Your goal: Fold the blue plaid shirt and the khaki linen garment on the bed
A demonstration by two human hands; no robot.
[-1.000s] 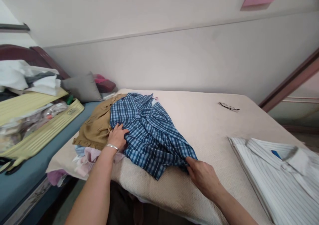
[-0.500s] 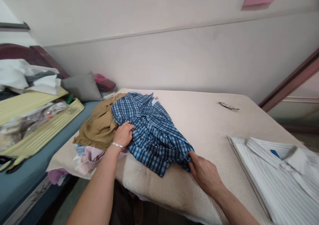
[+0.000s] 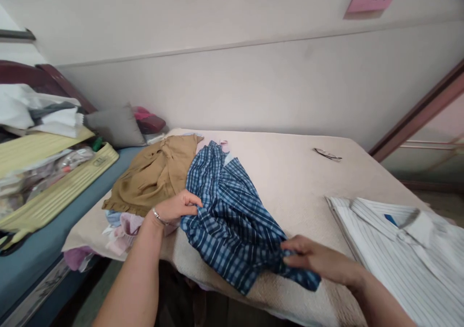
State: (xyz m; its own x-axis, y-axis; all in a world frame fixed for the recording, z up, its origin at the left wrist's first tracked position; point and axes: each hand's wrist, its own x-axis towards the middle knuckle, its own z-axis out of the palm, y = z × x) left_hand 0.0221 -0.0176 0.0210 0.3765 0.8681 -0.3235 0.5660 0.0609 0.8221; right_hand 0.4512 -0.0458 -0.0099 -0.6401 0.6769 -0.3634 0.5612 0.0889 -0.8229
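A crumpled blue plaid shirt (image 3: 232, 211) lies on the cream-covered table (image 3: 290, 177). My left hand (image 3: 177, 206), with a silver bracelet at the wrist, pinches the shirt's left edge. My right hand (image 3: 311, 259) grips the shirt's lower right corner near the table's front edge. Just left of the shirt sits a tan garment (image 3: 155, 175) on top of pink and pale clothes (image 3: 123, 230).
A folded white striped shirt (image 3: 398, 249) lies at the right end of the table. Eyeglasses (image 3: 327, 154) rest near the back. To the left are an open yellow suitcase (image 3: 54, 191) on a blue bed and a grey pillow (image 3: 114, 125). A wall runs behind.
Both hands have drawn the plaid shirt to the right, off the tan garment. My right hand moved right and nearer with the corner; my left hand shifted right along the edge.
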